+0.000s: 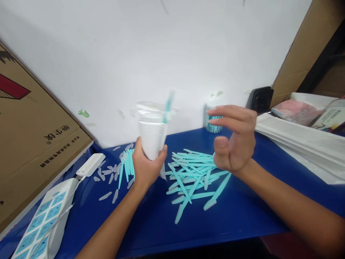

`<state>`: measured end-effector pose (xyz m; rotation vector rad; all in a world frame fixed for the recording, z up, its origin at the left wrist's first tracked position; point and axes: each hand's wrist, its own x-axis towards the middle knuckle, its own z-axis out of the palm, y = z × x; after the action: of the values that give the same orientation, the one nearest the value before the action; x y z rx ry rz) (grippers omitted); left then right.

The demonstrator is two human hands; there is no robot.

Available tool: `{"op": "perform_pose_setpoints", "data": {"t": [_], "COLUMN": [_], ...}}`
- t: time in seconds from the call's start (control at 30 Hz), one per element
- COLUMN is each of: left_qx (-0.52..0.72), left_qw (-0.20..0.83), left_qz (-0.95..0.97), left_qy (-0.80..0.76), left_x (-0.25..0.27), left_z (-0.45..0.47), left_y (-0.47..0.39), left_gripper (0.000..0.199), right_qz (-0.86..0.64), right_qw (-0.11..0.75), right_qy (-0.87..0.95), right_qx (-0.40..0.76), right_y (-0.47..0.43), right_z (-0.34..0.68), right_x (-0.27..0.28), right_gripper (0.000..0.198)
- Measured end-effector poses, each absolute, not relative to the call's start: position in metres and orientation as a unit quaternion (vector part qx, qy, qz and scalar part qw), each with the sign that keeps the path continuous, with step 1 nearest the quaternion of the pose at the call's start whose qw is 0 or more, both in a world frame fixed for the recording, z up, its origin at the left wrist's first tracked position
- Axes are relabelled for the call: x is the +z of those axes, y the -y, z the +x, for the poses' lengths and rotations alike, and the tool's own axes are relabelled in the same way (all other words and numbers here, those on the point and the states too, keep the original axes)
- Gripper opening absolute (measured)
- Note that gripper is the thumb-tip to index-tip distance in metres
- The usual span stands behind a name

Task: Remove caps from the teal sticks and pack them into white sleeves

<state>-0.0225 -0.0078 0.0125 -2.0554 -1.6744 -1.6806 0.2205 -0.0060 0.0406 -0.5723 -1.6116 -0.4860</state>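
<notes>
My left hand (149, 163) is wrapped round a white cup (151, 138) and holds it raised above the blue table. Something pale and filmy, blurred, rises from its mouth. One teal eyebrow razor (168, 109) sticks up at the cup's right rim, smeared by motion. To the right, my right hand (235, 136) hovers with thumb and fingers apart and nothing visible in it. Under and between the hands lies a loose heap of teal eyebrow razors (192, 174) with pale caps. Behind my left wrist is a smaller bunch of teal razors (128, 165), among scattered clear blade caps (111, 172).
A round clear tub of teal razors (212, 124) stands against the white wall. At left are a power strip (45, 219), a white adapter (91, 164) and a cardboard box (35, 136). White sheets (293, 144) and a black container (261, 99) sit at right.
</notes>
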Motion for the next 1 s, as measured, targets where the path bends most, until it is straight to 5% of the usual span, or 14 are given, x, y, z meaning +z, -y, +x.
{"op": "perform_pose_setpoints", "data": {"t": [0.17,0.47,0.7,1.0], "left_qx": [-0.572,-0.501,-0.473,-0.248], "left_qw": [-0.024,-0.129,-0.041,0.069], "left_qz": [-0.625,-0.659,-0.662,-0.784], "left_qy": [0.531,0.546,0.58,0.565], "left_x": [0.01,-0.007,0.002,0.011], "left_z": [-0.032,-0.028,-0.033,-0.066], "left_y": [0.003,0.001,0.002,-0.011], "left_gripper": [0.049,0.052,0.036,0.052], "right_qz": [-0.321,-0.415,-0.427,-0.401], "right_qw": [0.555,0.4,0.159,0.121], "right_qy": [0.759,0.818,0.872,0.892], "right_qx": [-0.112,-0.001,0.178,0.169], "right_y": [-0.017,-0.023,-0.034,-0.027], "right_z": [0.233,0.236,0.248,0.235], "right_x": [0.025,0.016,-0.004,-0.007], "right_gripper": [0.015,0.026,0.054,0.035]}}
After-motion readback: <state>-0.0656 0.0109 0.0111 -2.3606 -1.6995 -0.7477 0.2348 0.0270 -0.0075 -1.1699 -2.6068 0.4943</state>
